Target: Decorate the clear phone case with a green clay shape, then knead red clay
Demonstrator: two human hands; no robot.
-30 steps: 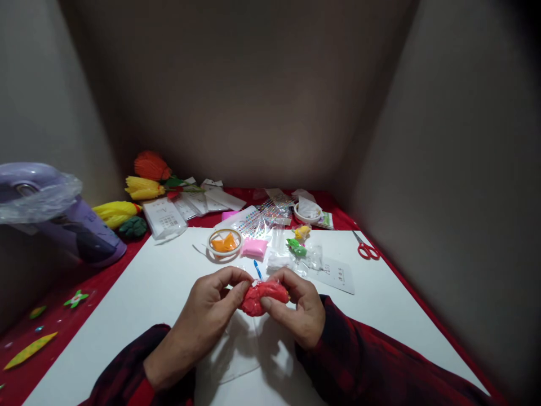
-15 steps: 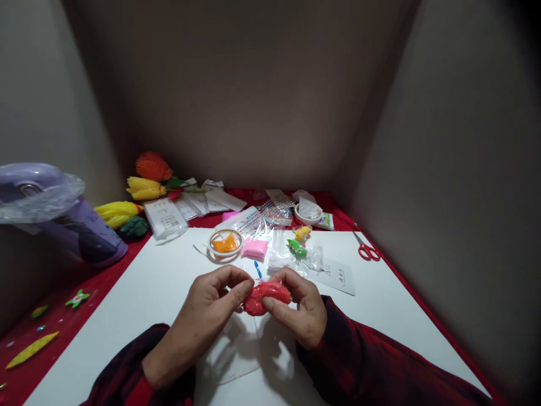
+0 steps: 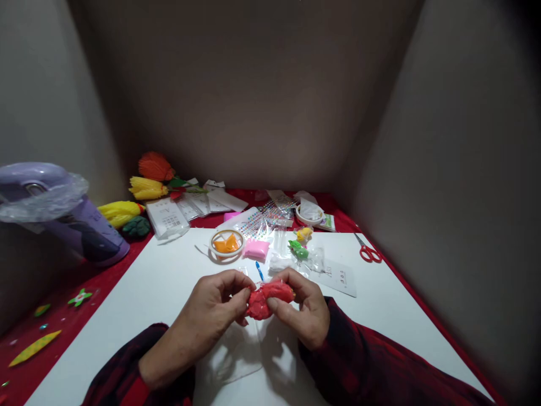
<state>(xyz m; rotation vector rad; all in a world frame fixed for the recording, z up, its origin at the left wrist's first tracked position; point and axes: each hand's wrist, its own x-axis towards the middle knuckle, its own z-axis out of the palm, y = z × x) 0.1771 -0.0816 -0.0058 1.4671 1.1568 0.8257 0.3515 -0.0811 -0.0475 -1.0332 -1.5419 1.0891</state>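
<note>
A lumpy red packet of what looks like soft modelling clay (image 3: 270, 299), in shiny clear plastic, is held above the white board (image 3: 152, 304). My right hand (image 3: 306, 310) grips its right part, thumb in front and fingers behind. My left hand (image 3: 211, 316) pinches the left edge of the plastic between thumb and forefinger. Just beyond the packet lies a slim blue tool (image 3: 259, 270). Farther back are a pink packet (image 3: 256, 248) and an orange packet (image 3: 227, 243) inside a white ring (image 3: 212, 255). A clear plastic sheet (image 3: 240, 361) lies under my hands.
Green (image 3: 298, 250) and yellow packets (image 3: 304, 233) lie beyond my right hand. Red-handled scissors (image 3: 370, 255) rest at the board's right edge. At left stands a purple container (image 3: 97, 237); crepe flowers (image 3: 147, 188) and rhinestone sheets (image 3: 257, 221) lie at the back.
The left thumb and fingertips have shifted slightly at the packet's left edge, and more of its red side shows. The whole view has moved a little; the packet stays in both hands.
</note>
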